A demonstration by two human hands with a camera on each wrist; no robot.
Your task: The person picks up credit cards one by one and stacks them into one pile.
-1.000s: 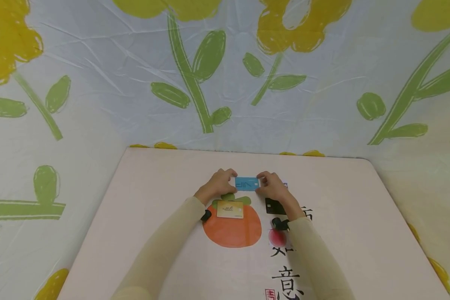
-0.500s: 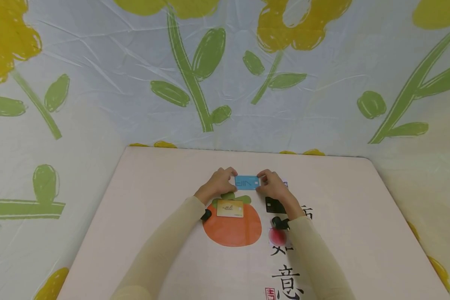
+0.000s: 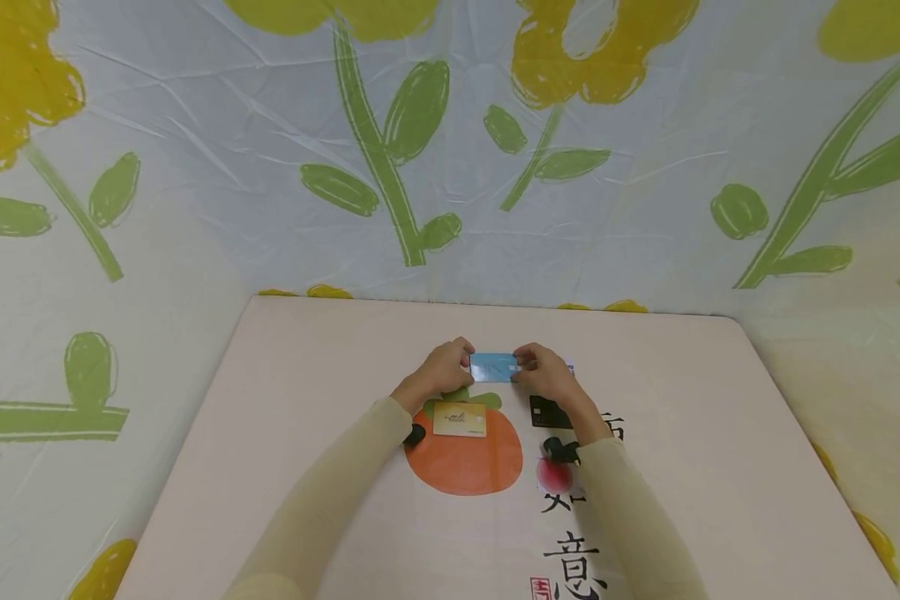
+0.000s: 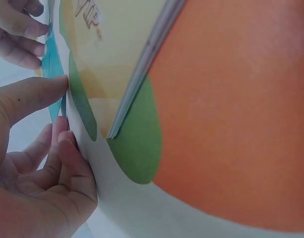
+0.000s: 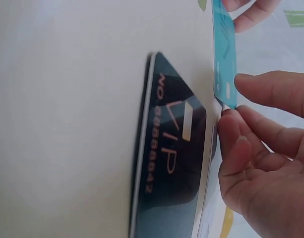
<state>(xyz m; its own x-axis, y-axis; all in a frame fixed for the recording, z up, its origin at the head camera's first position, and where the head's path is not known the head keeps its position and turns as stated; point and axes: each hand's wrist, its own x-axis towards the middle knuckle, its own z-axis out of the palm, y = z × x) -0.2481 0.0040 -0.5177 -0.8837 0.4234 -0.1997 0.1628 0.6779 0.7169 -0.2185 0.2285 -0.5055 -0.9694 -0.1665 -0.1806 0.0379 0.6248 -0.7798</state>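
Observation:
A light blue card [image 3: 493, 367] with a small pale chip mark is held level between my two hands near the far part of the table. My left hand [image 3: 442, 368] pinches its left end, thumb on the near edge and fingers at the far one. At the right end, my right hand [image 3: 543, 372] pinches it the same way. In the right wrist view, the blue card [image 5: 224, 54] is tilted, with the thumb at its corner. A gold card [image 3: 460, 419] with a thick, layered-looking edge lies nearer me. Below my right hand is a black card [image 3: 547, 412] lettered VIP.
The pale table mat [image 3: 307, 358] bears a printed orange persimmon [image 3: 465, 471] and black brush characters [image 3: 573, 554]. A pink-red round spot [image 3: 555, 475] shows beside the right sleeve. Part of a small coloured piece [image 3: 571, 368] peeks out behind my right hand. A flowered cloth [image 3: 480, 250] surrounds the table.
The blue card's face now looks paler and shinier, its print fainter. My left fingers have shifted slightly at its end. The gold and black cards have stayed put.

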